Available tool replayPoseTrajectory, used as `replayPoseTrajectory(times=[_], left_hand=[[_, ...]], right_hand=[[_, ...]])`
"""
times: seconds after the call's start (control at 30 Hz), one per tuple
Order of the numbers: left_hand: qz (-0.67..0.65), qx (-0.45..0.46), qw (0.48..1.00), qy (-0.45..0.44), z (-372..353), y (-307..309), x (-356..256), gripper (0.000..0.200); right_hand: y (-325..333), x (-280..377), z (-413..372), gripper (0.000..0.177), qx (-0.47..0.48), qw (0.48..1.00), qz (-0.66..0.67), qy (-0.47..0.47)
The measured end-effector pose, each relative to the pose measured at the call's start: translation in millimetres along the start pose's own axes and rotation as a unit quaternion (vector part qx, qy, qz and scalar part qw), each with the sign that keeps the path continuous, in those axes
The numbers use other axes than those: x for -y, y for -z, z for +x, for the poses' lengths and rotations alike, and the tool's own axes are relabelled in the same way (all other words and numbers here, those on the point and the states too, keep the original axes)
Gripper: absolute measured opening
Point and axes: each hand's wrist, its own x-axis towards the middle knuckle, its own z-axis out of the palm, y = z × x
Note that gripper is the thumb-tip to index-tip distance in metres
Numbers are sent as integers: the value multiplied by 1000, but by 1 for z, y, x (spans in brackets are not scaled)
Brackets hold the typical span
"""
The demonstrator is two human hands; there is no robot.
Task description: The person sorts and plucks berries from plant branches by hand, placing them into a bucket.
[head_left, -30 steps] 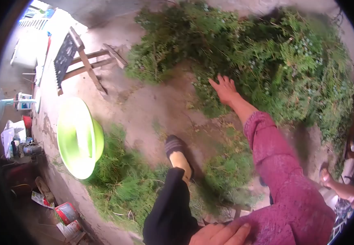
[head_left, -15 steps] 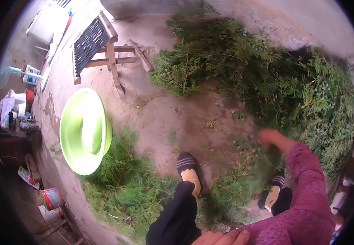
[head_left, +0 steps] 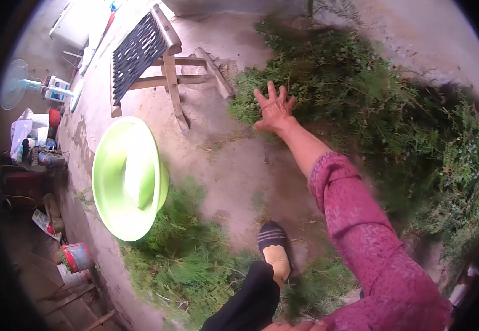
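Note:
My right hand (head_left: 275,110) is stretched forward with its fingers spread, over the left end of the big heap of green branches (head_left: 355,94). Nothing is held in it. At the bottom edge, only part of my left hand (head_left: 300,326) shows, close to the pink sleeve; most of its fingers are cut off by the frame. A second pile of green sprigs (head_left: 195,270) lies on the floor around my shoe (head_left: 272,234). The light green basin (head_left: 123,179) stands tilted beside that pile.
A wooden stool with a black woven seat (head_left: 140,55) is at the upper left. Along the left side are a fan (head_left: 16,84), bags (head_left: 30,132) and a red and white bucket (head_left: 78,257). A wall (head_left: 427,38) rises behind the branches.
My right hand has swung forward and left, from the right part of the floor to the left end of the heap. The view has shifted, and my left hand shows less.

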Motion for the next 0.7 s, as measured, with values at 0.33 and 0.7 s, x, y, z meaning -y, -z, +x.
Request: replayPoseTrajectory(times=[0.33,0.7], left_hand=[[-33,15,998,41,3,6,9,42],[-61,-23,997,-47,-31,-5,-4,37]], right_hand=[[-54,-57,-5,20,-80,995,-46,41],[13,-280,-313,30,199,956,-209,-44]])
